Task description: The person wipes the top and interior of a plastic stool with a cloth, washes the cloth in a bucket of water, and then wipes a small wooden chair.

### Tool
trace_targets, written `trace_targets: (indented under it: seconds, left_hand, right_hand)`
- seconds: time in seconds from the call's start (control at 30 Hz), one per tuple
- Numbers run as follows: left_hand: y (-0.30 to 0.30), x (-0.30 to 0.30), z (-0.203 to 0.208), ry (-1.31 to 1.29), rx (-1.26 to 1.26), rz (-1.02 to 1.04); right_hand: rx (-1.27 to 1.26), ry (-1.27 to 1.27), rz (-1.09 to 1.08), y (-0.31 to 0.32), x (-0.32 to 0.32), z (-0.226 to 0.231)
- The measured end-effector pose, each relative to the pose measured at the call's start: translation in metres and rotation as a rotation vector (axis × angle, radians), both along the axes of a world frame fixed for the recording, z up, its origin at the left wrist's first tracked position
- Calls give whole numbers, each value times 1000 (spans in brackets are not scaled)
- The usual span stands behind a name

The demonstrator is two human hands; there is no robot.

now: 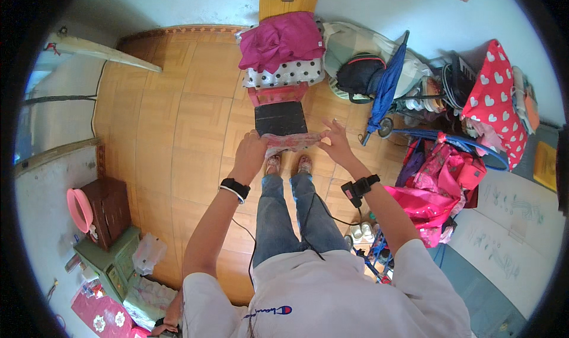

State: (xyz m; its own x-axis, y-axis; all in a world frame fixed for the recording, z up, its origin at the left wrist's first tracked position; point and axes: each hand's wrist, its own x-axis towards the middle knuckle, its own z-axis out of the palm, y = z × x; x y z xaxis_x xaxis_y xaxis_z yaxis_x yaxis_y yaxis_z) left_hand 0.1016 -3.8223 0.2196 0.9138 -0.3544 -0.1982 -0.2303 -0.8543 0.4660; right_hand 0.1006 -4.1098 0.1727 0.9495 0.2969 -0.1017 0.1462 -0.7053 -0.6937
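Observation:
Between my two hands stretches a thin, crinkled, see-through piece with reddish print (291,141), which looks like a plastic bag. My left hand (251,153) pinches its left end, and my right hand (339,146) grips the right end with thumb and finger while the other fingers spread. The piece hangs in front of a small red chair with a black seat (281,119), above my feet. A black band and a white one circle my left wrist; a black device is strapped to my right wrist.
Ahead, a wooden chair (288,4) carries magenta cloth (281,40) and polka-dot fabric (283,73). Right of it are a black bag (360,75), a folded blue umbrella (389,89) and a pink clothes pile (435,190). A green cabinet (109,261) stands at lower left, near another person's arm (172,317).

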Motion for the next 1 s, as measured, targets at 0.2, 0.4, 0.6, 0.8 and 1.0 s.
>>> trace_targets:
  seconds: [0.2, 0.4, 0.6, 0.8, 1.0]
  left_hand:
    - [13, 15, -33, 10, 221, -68]
    - [41, -10, -106, 512, -89, 138]
    - [18, 9, -123, 611, -210, 312]
    - [10, 30, -159, 261, 20, 180]
    - [-8, -17, -245, 506, 58, 115]
  right_hand:
    - [-25, -12, -78, 15, 6, -51]
    - [410, 1140, -529, 51, 7, -55]
    - [482, 1155, -595, 37, 23, -75]
    - [440, 803, -421, 23, 37, -162]
    - [601, 757, -519, 0, -18, -248]
